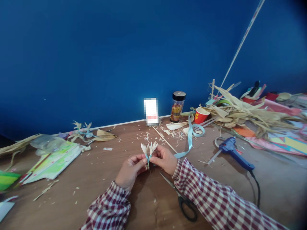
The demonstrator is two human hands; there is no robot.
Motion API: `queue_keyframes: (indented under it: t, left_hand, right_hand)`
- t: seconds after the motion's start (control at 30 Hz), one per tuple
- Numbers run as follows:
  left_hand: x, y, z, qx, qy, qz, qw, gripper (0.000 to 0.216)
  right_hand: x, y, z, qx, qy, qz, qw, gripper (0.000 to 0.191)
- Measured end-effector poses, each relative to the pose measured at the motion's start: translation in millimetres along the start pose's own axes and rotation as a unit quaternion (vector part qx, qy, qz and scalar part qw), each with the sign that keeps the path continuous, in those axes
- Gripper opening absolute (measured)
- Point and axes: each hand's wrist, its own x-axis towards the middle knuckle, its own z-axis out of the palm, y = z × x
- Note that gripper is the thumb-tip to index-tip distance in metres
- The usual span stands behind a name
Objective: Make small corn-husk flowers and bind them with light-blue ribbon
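Note:
Between my two hands is a small corn husk flower (149, 150), its pale petals fanned upward and a light blue band around its base. My left hand (131, 168) pinches the base from the left, thumb and fingers closed on it. From the other side my right hand (166, 159) grips it with thumb and forefinger near the petals. Scissors (184, 204) with black handles lie beside my right forearm, partly behind the sleeve. A light blue ribbon (190, 137) curls on the table just beyond my right wrist.
A blue glue gun (231, 150) with a black cord lies at right. Behind are a lidded jar (177, 107), a red paper cup (200, 115) and a heap of dry husks (242, 111). A painted sheet (54, 159) and finished-looking husk flowers (82, 131) lie at left.

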Motion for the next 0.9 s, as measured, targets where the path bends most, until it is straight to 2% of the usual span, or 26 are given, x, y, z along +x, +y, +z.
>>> queue_keyframes:
  t: [0.9]
  left_hand:
    - [0.5,1.5,0.7,-0.028,-0.008,-0.011,1.0,0.025]
  right_hand:
    - [0.5,0.4,0.7,-0.003,0.01,0.013,1.0,0.022]
